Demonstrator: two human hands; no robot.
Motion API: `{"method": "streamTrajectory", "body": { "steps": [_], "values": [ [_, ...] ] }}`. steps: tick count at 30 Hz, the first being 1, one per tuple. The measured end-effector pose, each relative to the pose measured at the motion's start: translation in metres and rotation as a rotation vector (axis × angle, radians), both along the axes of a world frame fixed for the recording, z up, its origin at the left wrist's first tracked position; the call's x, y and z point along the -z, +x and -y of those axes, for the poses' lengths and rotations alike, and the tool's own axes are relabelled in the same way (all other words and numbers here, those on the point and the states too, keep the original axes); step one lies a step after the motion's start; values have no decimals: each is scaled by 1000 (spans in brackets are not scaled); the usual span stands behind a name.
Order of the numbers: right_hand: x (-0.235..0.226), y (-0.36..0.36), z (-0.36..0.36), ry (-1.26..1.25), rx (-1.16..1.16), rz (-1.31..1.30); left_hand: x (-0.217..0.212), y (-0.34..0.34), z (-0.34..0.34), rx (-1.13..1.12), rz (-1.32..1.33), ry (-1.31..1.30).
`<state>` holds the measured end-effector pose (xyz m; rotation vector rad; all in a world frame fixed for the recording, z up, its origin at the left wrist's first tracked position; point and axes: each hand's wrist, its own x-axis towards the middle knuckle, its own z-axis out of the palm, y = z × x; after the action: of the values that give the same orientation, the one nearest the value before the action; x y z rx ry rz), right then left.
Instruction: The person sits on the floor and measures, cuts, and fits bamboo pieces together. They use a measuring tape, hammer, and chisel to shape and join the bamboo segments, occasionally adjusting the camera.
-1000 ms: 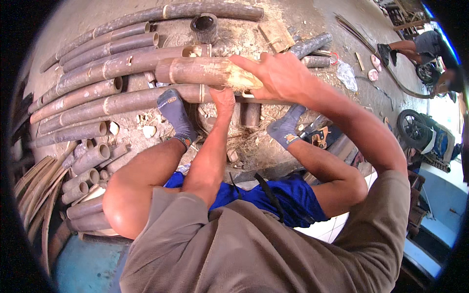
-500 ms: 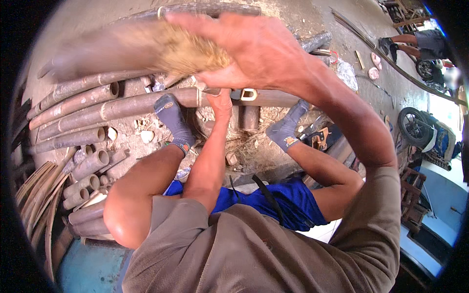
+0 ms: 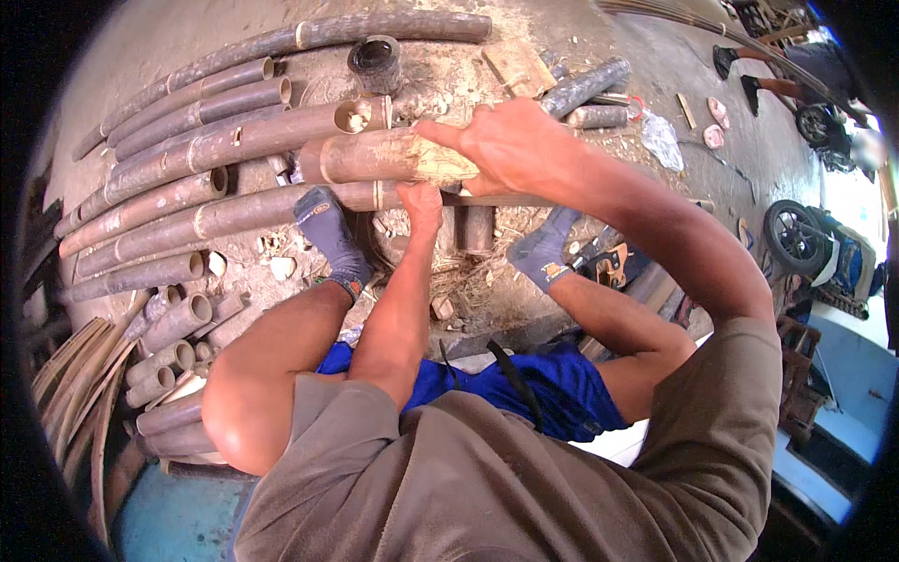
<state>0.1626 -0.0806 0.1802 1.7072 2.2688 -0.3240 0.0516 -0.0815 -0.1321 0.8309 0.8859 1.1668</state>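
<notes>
over on the left, a row of long grey bamboo poles [image 3: 187, 155] lies side by side on the dusty floor [image 3: 112, 84], with short cut bamboo tubes [image 3: 173, 323] heaped nearer the person's knee. a little further right, the person's left foot in a blue sock [image 3: 328, 234] rests on one pole. just past it, the left hand [image 3: 421, 201] is clenched under the pale, freshly split end of a short bamboo piece [image 3: 375, 155], which is held level above the floor poles, its other end pointing left. the right hand [image 3: 510, 140] lies over the top of that same split end, fingers wrapped on it, so both hands grip the one spot. to do this well, i'd say keep the piece steady and level, thumbs away from the splintered fibres, and let the feet pin the pole below. further right, the right foot [image 3: 543, 258] sits beside a bamboo stub [image 3: 476, 228], and a motorbike wheel [image 3: 796, 234] stands well apart.
</notes>
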Motion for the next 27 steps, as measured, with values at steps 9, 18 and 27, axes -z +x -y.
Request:
{"method": "streamTrajectory", "body": {
  "steps": [9, 18, 27],
  "values": [
    [-50, 5, 132, 585, 904, -669, -143, 90, 74, 473, -248, 435],
    [31, 3, 268, 840, 1543, -1025, -87, 93, 47, 573, -697, 725],
    [48, 12, 260, 1087, 1616, -1011, -72, 104, 38, 520, -682, 719]
  ]
}}
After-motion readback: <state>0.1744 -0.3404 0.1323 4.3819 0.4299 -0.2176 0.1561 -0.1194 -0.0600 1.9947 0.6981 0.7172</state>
